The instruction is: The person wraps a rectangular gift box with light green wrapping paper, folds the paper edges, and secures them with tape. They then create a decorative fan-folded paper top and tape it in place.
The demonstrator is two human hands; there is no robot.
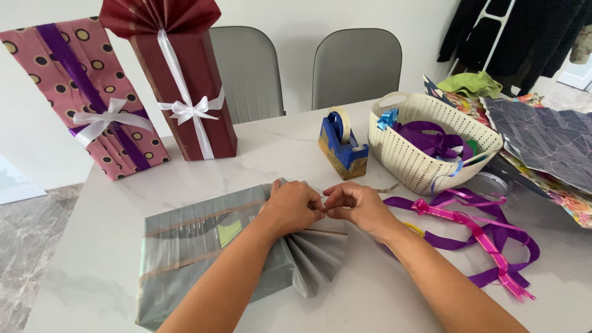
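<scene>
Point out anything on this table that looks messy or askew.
The purple and pink ribbons lie loose and tangled on the white table, beside the cream perforated basket. The pink dotted gift box leans tilted against the wall. Both hands, left hand and right hand, pinch the grey wrapped box's fanned end.

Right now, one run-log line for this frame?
left hand: pinching fan pleats on grey wrapped box | right hand: pinching same spot | nearby: tape dispenser, ribbon basket, loose purple and pink ribbons
</scene>
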